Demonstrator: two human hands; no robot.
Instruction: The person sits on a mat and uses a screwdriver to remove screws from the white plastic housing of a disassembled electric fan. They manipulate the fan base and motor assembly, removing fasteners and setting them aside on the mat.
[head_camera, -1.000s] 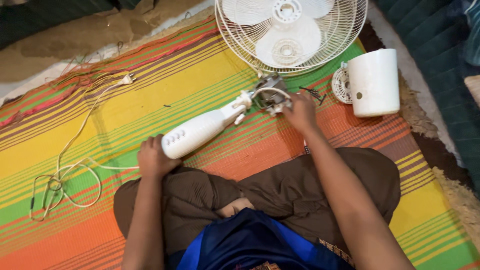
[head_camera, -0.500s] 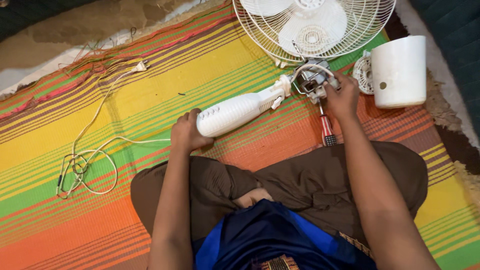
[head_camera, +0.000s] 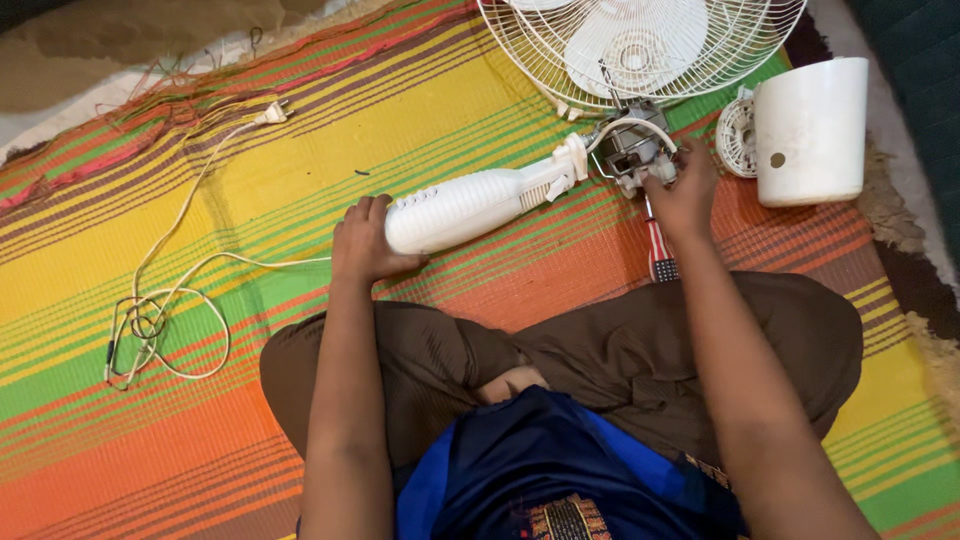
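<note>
Head view: left hand (head_camera: 362, 243) gripped the white fan body (head_camera: 470, 207) lying on the striped mat (head_camera: 300, 150); right hand (head_camera: 684, 190) pinched the exposed motor (head_camera: 632, 150). Probably rigid, light plastic, delicate wiring; body's the safest hold.

The left hand (head_camera: 362, 243) grips the base end of the white fan stand (head_camera: 470, 205) lying on the striped mat (head_camera: 300, 160). The right hand (head_camera: 686, 193) rests on the exposed motor (head_camera: 632, 150), beside the wire fan guard (head_camera: 640, 45) and white housing (head_camera: 810, 130).
</note>
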